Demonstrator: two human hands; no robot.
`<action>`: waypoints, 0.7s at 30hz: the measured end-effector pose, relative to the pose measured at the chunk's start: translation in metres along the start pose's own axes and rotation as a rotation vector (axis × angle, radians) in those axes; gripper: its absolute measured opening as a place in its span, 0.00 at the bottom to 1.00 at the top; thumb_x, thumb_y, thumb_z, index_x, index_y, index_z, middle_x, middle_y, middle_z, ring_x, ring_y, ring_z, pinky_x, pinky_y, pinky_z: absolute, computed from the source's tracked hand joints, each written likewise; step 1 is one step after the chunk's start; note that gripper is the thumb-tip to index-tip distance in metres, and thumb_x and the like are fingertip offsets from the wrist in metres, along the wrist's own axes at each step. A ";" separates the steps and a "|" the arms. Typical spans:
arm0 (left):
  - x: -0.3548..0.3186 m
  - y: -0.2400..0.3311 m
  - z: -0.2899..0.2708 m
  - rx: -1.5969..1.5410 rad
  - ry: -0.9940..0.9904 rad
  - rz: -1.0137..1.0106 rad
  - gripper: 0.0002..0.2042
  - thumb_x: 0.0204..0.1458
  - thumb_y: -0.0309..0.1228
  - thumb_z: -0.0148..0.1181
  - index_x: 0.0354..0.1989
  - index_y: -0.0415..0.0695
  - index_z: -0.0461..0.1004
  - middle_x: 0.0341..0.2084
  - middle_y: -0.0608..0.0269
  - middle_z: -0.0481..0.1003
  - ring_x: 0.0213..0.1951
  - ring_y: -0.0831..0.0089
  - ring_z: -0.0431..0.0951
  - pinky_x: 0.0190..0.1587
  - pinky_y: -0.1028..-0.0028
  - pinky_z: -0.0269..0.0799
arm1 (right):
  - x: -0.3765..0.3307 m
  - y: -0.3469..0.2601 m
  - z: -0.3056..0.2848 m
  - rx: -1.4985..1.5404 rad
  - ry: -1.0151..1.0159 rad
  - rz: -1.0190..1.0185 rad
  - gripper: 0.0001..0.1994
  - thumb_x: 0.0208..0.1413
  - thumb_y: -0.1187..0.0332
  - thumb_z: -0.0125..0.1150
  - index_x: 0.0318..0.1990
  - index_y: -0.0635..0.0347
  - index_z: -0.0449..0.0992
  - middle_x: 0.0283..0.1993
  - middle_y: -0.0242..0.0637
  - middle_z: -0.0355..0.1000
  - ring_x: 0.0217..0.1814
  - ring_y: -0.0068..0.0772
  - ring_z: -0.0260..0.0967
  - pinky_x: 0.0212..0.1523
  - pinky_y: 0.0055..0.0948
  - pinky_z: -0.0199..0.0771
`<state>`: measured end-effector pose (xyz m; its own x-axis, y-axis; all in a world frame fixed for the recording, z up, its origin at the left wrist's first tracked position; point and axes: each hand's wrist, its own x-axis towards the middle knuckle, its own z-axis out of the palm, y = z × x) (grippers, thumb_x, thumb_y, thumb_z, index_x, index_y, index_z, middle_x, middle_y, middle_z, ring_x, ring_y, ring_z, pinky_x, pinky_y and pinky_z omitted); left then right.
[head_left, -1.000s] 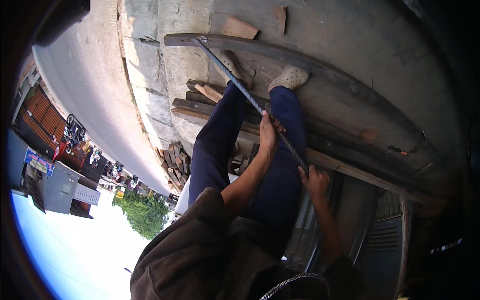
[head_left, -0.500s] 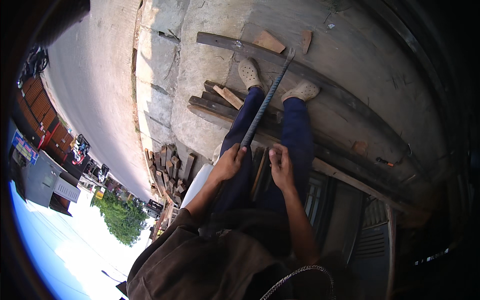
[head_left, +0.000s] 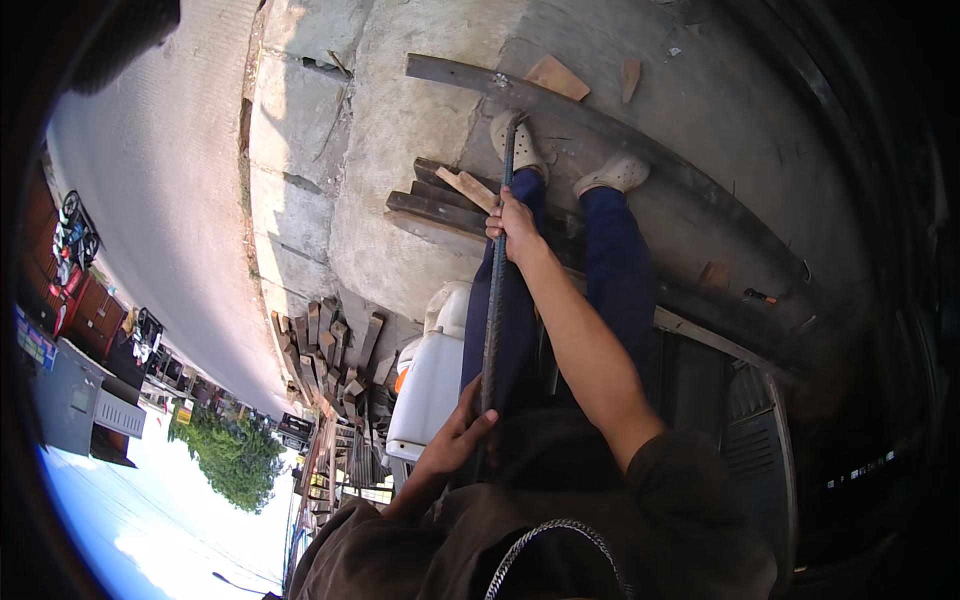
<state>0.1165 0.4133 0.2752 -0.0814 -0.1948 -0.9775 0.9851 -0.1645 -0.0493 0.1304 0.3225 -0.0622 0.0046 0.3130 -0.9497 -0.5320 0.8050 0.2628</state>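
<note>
A long, ridged metal crowbar (head_left: 494, 310) runs away from my body, in front of my left leg. Its bent far tip overlaps my left beige clog (head_left: 530, 150) in the picture; whether they touch, I cannot tell. My right hand (head_left: 516, 225) is wrapped round the bar's far part, with that arm stretched forward. Nearer my waist, my left hand (head_left: 462, 432) closes round the lower part, thumb along the side. The bar's near end is lost against my dark shirt.
A long dark timber beam (head_left: 640, 148) lies beyond my feet, wood offcuts (head_left: 557, 78) past it. Dark boards (head_left: 425, 209) lie around my legs. Left are a white plastic container (head_left: 430, 385) and heaped wood blocks (head_left: 325, 345). An orange-and-black tool (head_left: 762, 297) lies right.
My right hand, empty before, has reached forward and now grips the crowbar. My left hand is nearer my body. The bar's tip has swung left, from between my feet to my left clog.
</note>
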 end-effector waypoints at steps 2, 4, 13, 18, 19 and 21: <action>-0.023 0.007 -0.016 -0.175 0.007 0.016 0.31 0.60 0.33 0.47 0.68 0.42 0.40 0.23 0.63 0.64 0.20 0.78 0.64 0.27 0.78 0.67 | 0.020 -0.011 0.030 0.043 0.005 0.020 0.15 0.65 0.53 0.42 0.32 0.53 0.61 0.19 0.23 0.53 0.14 0.15 0.47 0.14 0.18 0.49; -0.037 0.013 -0.032 -0.401 0.047 0.073 0.33 0.58 0.35 0.50 0.68 0.45 0.40 0.25 0.65 0.61 0.17 0.82 0.57 0.21 0.81 0.61 | 0.040 -0.018 0.055 0.040 0.011 0.001 0.16 0.65 0.52 0.39 0.31 0.53 0.60 0.18 0.24 0.52 0.14 0.16 0.47 0.14 0.20 0.50; -0.049 0.074 -0.047 -0.378 0.345 0.162 0.44 0.45 0.50 0.61 0.66 0.44 0.45 0.18 0.73 0.57 0.12 0.87 0.55 0.09 0.84 0.52 | 0.066 -0.021 0.109 0.196 -0.015 0.018 0.18 0.66 0.52 0.36 0.29 0.54 0.58 0.18 0.25 0.50 0.15 0.18 0.48 0.14 0.22 0.51; -0.057 0.076 -0.045 -0.076 0.500 0.262 0.44 0.46 0.61 0.55 0.62 0.40 0.48 0.18 0.68 0.60 0.14 0.80 0.60 0.14 0.79 0.60 | 0.049 -0.022 0.123 0.032 0.045 -0.036 0.17 0.66 0.55 0.39 0.29 0.56 0.59 0.18 0.27 0.53 0.15 0.20 0.50 0.14 0.23 0.55; -0.061 0.077 -0.041 -0.015 0.527 0.234 0.45 0.46 0.63 0.54 0.62 0.40 0.48 0.18 0.67 0.61 0.15 0.79 0.61 0.16 0.77 0.62 | 0.044 -0.017 0.123 -0.029 0.048 -0.038 0.17 0.65 0.56 0.40 0.29 0.57 0.60 0.19 0.27 0.54 0.15 0.20 0.51 0.14 0.23 0.56; -0.077 0.062 -0.044 -0.031 0.290 0.153 0.32 0.56 0.46 0.48 0.62 0.39 0.46 0.25 0.63 0.66 0.25 0.76 0.67 0.32 0.74 0.67 | 0.032 -0.011 0.111 -0.154 0.094 -0.085 0.16 0.65 0.57 0.42 0.30 0.59 0.62 0.19 0.28 0.56 0.16 0.21 0.54 0.15 0.23 0.58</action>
<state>0.1906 0.4604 0.3388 0.1098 0.0697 -0.9915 0.9872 -0.1241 0.1006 0.2304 0.3801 -0.0768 -0.0197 0.1931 -0.9810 -0.6565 0.7375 0.1584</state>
